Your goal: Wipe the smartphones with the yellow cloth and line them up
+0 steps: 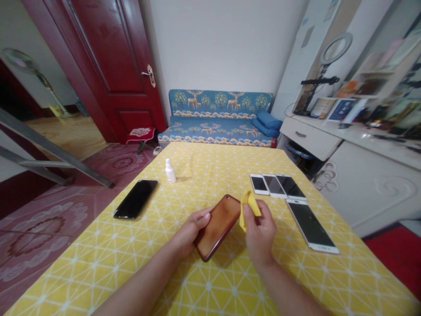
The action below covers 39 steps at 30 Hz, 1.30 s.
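My left hand (pixel 194 228) grips a brown phone case (pixel 219 226) by its left edge, tilted above the table. A round camera hole shows near the case's top corner; whether a phone sits inside I cannot tell. Pinched in my right hand (pixel 261 230) is a folded yellow cloth (pixel 249 208), close beside the case's upper right edge. Farther left on the table lies a black phone (pixel 136 199), face up. A small white spray bottle (pixel 170 171) stands upright beyond it.
Right of my hands lie several white-framed phones, including a large one (pixel 311 226) and a small one (pixel 259 184). A yellow patterned tablecloth (pixel 210 289) covers the table. Past its far edge stands a blue sofa (pixel 213 127); a white cabinet (pixel 371 175) is at the right.
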Available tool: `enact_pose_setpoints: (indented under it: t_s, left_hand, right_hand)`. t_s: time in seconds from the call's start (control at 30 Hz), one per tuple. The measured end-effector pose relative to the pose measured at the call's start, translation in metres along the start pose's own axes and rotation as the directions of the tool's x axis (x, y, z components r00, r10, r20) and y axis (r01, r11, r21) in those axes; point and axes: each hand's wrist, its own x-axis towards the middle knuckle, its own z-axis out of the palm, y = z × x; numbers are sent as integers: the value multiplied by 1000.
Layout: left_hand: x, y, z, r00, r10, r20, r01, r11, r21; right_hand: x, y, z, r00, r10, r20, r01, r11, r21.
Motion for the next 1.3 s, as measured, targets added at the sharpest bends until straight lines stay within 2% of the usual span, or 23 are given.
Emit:
enact_pose_setpoints:
  t_s: [0.07, 0.13, 0.27, 0.37, 0.47, 0.6, 0.67, 0.73, 0.8, 0.87, 0.97, 1.07, 1.2, 1.3]
  left_hand:
    - [-1, 0, -1, 1000, -24, -14, 24, 1000, 19]
    - [-1, 1, -2, 999, -33, -16, 34, 999, 39]
    - [-4, 3, -1, 997, -35, 71, 27, 994, 106]
    - [-6, 4, 1, 991, -54, 124, 35, 988, 153]
    - [-6, 4, 3, 989, -84, 122, 66, 988, 141]
    - [-4, 1, 4, 986, -146, 74, 147, 989, -6]
    - [-3, -1, 4, 968, -219, 125, 236, 960, -148]
    - [-2, -1, 4, 940, -255, 227, 315, 904, -290]
    - [-2, 0, 3, 927, -236, 292, 340, 857, -388]
    - [-3, 2, 3, 933, -203, 298, 324, 835, -444]
    - [-5, 4, 5, 943, -177, 281, 294, 839, -459]
    - [-5, 2, 9, 946, -198, 258, 290, 872, -395]
    - [-4, -3, 13, 956, -239, 169, 283, 904, -321]
    - [-3, -7, 13, 962, -251, 108, 272, 909, -316]
  right_hand:
    - [3, 3, 0, 985, 165, -44, -160, 982, 102]
    - [4, 6, 2, 969, 245, -25, -234, 947, 220]
    - [3, 10, 5, 944, 319, 83, -326, 866, 380]
    - [2, 12, 4, 916, 372, 151, -400, 815, 420]
    - [2, 14, 3, 901, 403, 163, -433, 799, 418]
    - [3, 15, 5, 921, 375, 109, -389, 855, 344]
    - [2, 15, 6, 929, 356, 96, -369, 884, 286]
    - [2, 13, 7, 932, 342, 115, -360, 909, 211]
    - [1, 9, 8, 934, 329, 139, -348, 926, 145]
    - [0, 6, 8, 935, 320, 153, -338, 935, 107]
    - [1, 4, 8, 945, 296, 136, -304, 952, 43]
    - [2, 7, 8, 968, 234, 96, -229, 972, -53]
    - [6, 13, 7, 992, 60, 110, -43, 988, -151]
    - [4, 13, 7, 978, -88, 189, 121, 979, -167]
